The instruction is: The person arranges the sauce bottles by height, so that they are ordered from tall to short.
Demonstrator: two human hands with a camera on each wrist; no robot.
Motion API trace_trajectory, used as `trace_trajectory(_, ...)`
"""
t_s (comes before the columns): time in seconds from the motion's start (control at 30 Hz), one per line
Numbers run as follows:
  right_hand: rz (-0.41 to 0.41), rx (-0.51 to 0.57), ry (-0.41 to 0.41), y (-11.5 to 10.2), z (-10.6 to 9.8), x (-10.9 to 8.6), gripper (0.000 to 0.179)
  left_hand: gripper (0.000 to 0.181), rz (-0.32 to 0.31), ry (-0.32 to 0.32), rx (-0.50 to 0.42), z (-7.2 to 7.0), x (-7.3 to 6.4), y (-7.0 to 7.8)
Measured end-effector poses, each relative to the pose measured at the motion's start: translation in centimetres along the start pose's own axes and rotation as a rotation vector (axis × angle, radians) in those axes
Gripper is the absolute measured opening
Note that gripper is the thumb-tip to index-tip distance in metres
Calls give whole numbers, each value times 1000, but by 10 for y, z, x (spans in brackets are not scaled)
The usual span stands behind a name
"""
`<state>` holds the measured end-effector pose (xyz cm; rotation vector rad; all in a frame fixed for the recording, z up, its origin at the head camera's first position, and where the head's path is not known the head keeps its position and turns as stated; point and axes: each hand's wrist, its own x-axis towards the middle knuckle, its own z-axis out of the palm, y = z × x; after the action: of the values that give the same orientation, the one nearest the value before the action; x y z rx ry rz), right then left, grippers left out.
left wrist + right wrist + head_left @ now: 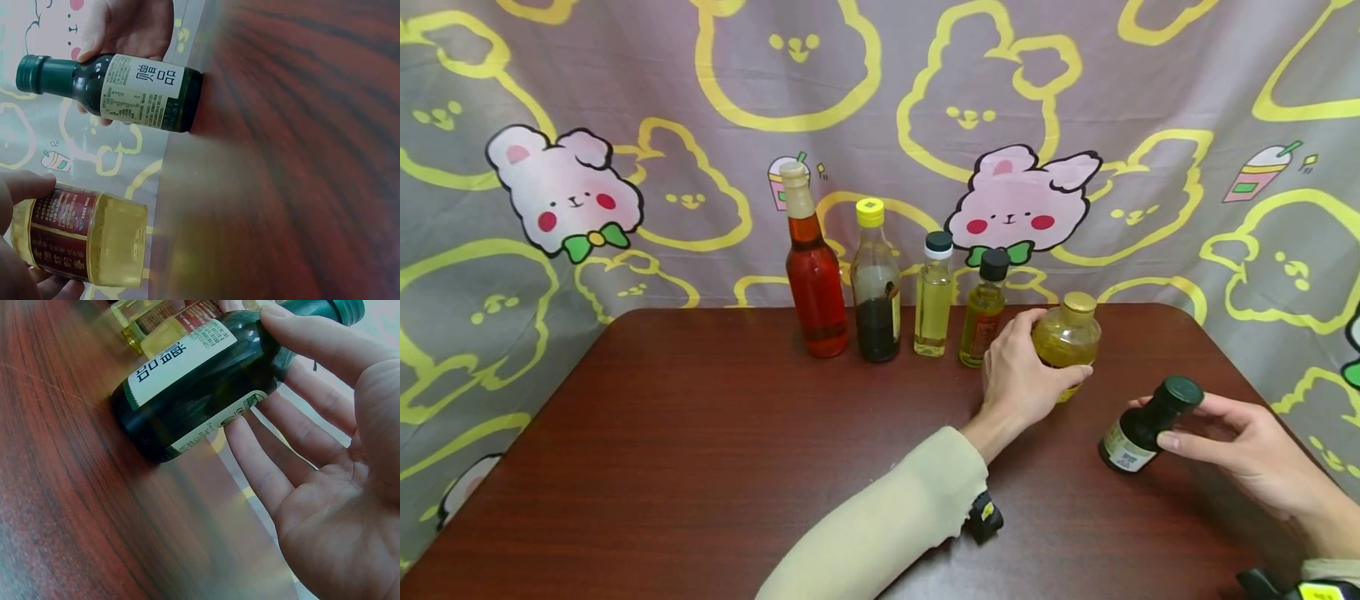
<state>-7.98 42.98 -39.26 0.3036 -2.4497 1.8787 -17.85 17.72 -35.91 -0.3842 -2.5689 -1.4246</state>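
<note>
My left hand (1026, 367) grips a squat clear bottle of yellow oil (1067, 337) with a gold cap, thumb on one side and fingers round the other. A dark red label (62, 228) shows on it in the left wrist view. To the right, my right hand (1247, 446) holds a small dark green bottle (1150, 425) between thumb and fingers, near its neck and shoulder. This bottle leans, its green cap tipped toward the right; a pale label (181, 362) faces out. Whether either base touches the table is hard to tell.
Along the table's back edge stand a tall red-liquid bottle (816, 287), a yellow-capped bottle of dark liquid (876, 308), a slim pale-oil bottle (932, 300) and a black-capped oil bottle (981, 321), close to my left hand. A patterned curtain (880, 158) hangs behind the brown table (700, 467).
</note>
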Motion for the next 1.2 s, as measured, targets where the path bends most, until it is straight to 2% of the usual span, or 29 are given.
trace_trajectory(0.23, -8, 43, -5, 1, -1, -1, 51, 75, -30, 56, 60, 6, 6, 2)
trace_trajectory(0.43, 2, 44, -7, 2, -2, -1, 52, 74, -37, 77, 96, 12, 11, 2)
trace_trajectory(0.7, -17, 97, -26, 3, -1, 0, 52, 71, -48, 95, 99, 16, 18, -3)
trace_trajectory(0.9, -10, 91, -21, 2, -1, 0, 52, 72, -57, 109, 67, 19, 19, -3)
trace_trajectory(1.03, -6, 83, -18, 2, -1, 0, 52, 74, -35, 109, 45, 19, 18, -4)
trace_trajectory(1.2, -8, 71, -18, 2, 0, 1, 52, 69, 38, 119, -3, 16, 19, -5)
